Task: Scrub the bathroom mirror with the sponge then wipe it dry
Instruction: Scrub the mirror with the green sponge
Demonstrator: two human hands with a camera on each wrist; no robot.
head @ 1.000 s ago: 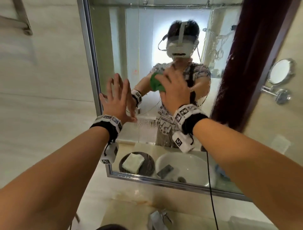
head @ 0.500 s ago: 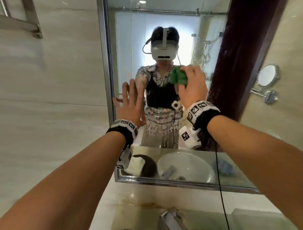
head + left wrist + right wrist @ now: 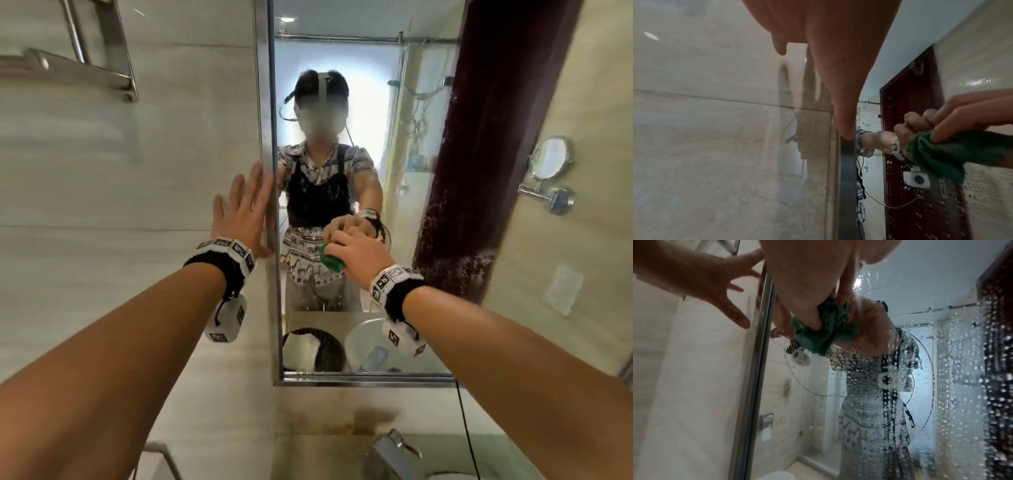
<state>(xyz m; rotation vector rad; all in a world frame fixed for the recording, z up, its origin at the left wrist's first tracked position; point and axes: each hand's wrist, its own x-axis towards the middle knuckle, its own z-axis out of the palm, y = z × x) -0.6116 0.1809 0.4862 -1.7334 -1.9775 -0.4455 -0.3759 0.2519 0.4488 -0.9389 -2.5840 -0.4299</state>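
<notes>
The wall mirror (image 3: pixel 387 113) has a steel frame (image 3: pixel 269 144) and water drops across its glass (image 3: pixel 953 353). My right hand (image 3: pixel 352 251) grips a crumpled green cloth (image 3: pixel 330 260) and presses it on the lower middle of the glass; the cloth (image 3: pixel 826 331) bunches under the fingers, and it shows again as a dark green wad (image 3: pixel 953 151). My left hand (image 3: pixel 245 214) lies flat with spread fingers on the tiled wall beside the mirror's left edge, its thumb (image 3: pixel 842 97) at the frame (image 3: pixel 847 178).
A metal towel rack (image 3: pixel 78 68) hangs at the upper left. A round magnifying mirror (image 3: pixel 551 161) sticks out of the wall at the right. Below the mirror are a tap (image 3: pixel 394 445) and the counter; the reflection shows a white basin and a folded white cloth.
My right hand has slid the green cloth down the glass from head height to waist height. My left hand has shifted from the glass to the wall beside the frame.
</notes>
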